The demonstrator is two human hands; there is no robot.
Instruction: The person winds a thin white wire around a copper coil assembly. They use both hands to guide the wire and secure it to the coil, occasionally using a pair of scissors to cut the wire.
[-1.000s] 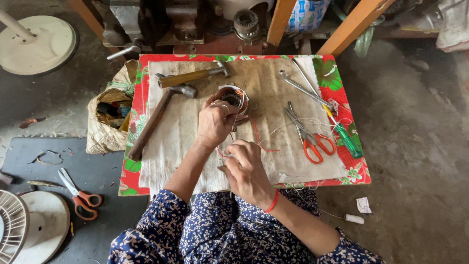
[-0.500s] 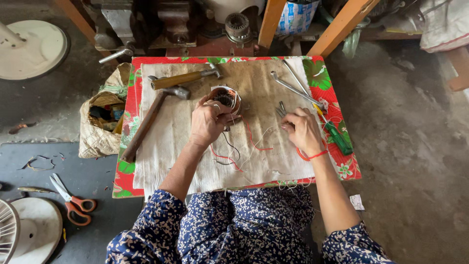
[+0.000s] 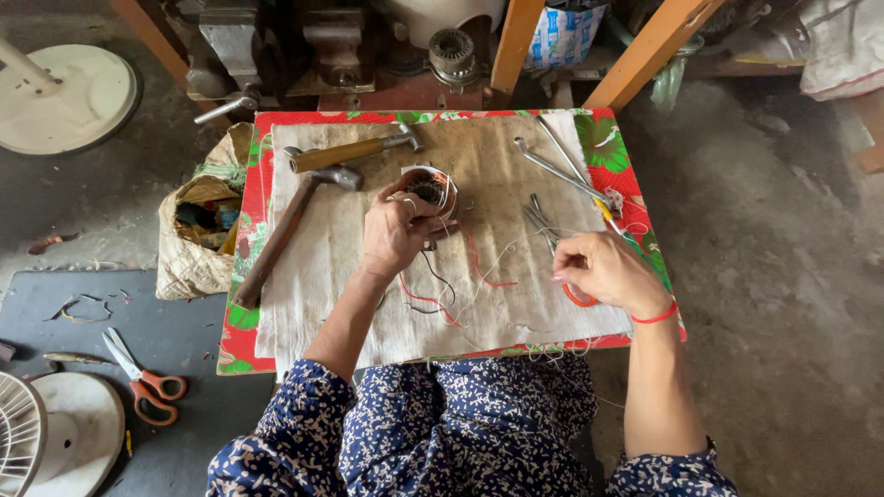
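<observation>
Copper-wound stator [image 3: 429, 190], a short metal ring with a toothed core, stands near the desk's [image 3: 247, 340] middle on a stained, coarse cloth [image 3: 322, 267]. The left hand [image 3: 394, 232] clasps its near side, grip curled around the rim, thumb and fingers on the metal. Thin red wires [image 3: 474, 262] and a dark one trail from the stator toward the near edge.

The right hand [image 3: 603, 271], well to the right of the stator, is loosely clenched over orange-handled scissors [image 3: 557, 241]; fingers cover the handles, and whether it grips them or only rests there cannot be told. The steel blades point far-left.

Two wooden-handled hammers [image 3: 285, 235] lie left of the stator, heads close to it. A long steel wrench [image 3: 560, 173] lies right of it. The desk's cover is red and green, floral. On the floor, left: a crumpled sack [image 3: 189, 267] and second scissors [image 3: 138, 377].
</observation>
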